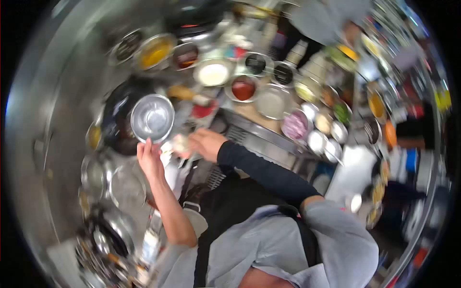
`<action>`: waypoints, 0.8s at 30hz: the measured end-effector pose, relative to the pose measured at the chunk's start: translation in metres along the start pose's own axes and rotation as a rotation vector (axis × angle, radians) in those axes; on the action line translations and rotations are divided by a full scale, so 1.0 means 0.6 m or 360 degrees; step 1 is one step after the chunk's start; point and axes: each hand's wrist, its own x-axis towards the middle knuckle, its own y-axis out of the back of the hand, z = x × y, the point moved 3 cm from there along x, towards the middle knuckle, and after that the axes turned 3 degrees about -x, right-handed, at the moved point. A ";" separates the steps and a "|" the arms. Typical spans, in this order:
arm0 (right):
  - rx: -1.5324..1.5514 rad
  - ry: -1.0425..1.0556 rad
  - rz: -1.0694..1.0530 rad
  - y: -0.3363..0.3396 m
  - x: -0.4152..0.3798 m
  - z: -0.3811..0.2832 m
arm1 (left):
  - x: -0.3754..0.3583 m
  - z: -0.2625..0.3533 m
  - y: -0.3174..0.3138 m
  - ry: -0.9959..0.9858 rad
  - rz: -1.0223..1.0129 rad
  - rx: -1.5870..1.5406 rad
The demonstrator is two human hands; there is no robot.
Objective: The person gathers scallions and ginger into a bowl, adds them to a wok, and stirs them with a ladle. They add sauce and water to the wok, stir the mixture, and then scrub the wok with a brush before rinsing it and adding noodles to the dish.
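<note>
A shiny metal bowl (152,117) is tilted above the edge of a dark wok (117,125). My left hand (150,156) grips the bowl's near rim with closed fingers. To its right, my right hand (207,144), below a dark sleeve, has its fingers closed at a blurred pale pink and white item (180,145). Motion blur hides what that item is. White bits show between my two hands.
Bowls of red sauce (243,89), yellow liquid (156,52) and purple pieces (296,125) stand ahead and right. A metal strainer (127,186) lies left of my left forearm. Another person in grey (326,21) stands at the upper right.
</note>
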 end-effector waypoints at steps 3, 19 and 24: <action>0.0330 -0.0196 -0.0092 0.102 -0.159 -0.007 | -0.104 -0.145 -0.122 0.0507 -0.0430 0.0078; 0.0069 -0.1242 0.1233 0.370 -0.782 -0.052 | -0.804 -0.621 -0.603 0.1792 -0.2165 0.0484; -0.0408 -0.0947 0.1214 0.353 -0.733 -0.031 | -0.734 -0.593 -0.584 0.2312 -0.1774 -0.0114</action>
